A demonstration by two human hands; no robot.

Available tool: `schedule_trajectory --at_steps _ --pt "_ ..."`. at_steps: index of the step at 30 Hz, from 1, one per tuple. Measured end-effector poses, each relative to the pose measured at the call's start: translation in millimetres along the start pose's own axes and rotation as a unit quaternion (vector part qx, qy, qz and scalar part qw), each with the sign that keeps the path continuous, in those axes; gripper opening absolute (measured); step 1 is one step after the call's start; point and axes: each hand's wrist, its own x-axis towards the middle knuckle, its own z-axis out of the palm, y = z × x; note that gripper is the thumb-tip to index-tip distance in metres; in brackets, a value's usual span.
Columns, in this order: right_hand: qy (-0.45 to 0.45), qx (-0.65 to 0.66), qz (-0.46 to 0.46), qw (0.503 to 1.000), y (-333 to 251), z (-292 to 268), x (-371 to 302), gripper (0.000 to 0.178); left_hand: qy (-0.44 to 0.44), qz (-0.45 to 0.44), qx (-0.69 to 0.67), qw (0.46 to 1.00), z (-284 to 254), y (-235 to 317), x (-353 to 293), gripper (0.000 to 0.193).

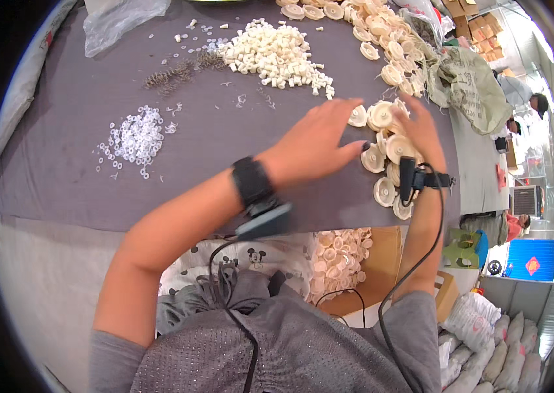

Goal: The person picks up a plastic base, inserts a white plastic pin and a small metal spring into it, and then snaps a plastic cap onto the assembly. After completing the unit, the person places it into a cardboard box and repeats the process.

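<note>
Both my hands are at a group of cream round plastic caps [400, 148] near the table's right side. My left hand [316, 141] reaches over from the left, thumb and fingers apart, with nothing visible between them. One cream cap [357, 116] lies by its fingertips. On the group's right edge is my right hand [423, 134], its fingers spread and slightly blurred beside the caps. Whether it touches them is hard to see. Black straps with small devices and cables sit on both wrists.
Small cream plastic sleeves [277, 52] are heaped at the far middle, beside metal springs [182, 73]. White washers [134, 136] lie at left. More caps [382, 33] spread along the far right. Below the table edge, a cardboard box [382, 262] holds pale round parts [339, 259].
</note>
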Motion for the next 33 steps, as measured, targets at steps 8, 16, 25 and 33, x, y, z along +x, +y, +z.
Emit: schedule_trajectory --at_steps 8,16,25,33 --pt "0.058 0.09 0.088 0.99 75 -55 -41 0.049 0.023 -0.055 0.198 0.978 89 -38 71 0.073" --pt "0.164 0.226 0.186 0.942 119 17 -97 0.049 0.027 -0.032 0.248 0.968 120 -33 77 0.072" --pt "0.079 0.267 0.175 0.945 109 -3 -115 0.032 -0.024 0.0 0.171 0.985 153 -14 60 0.054" --pt "0.055 0.307 0.213 0.926 130 -19 -166 0.033 -0.04 0.031 0.135 0.99 182 17 34 0.048"
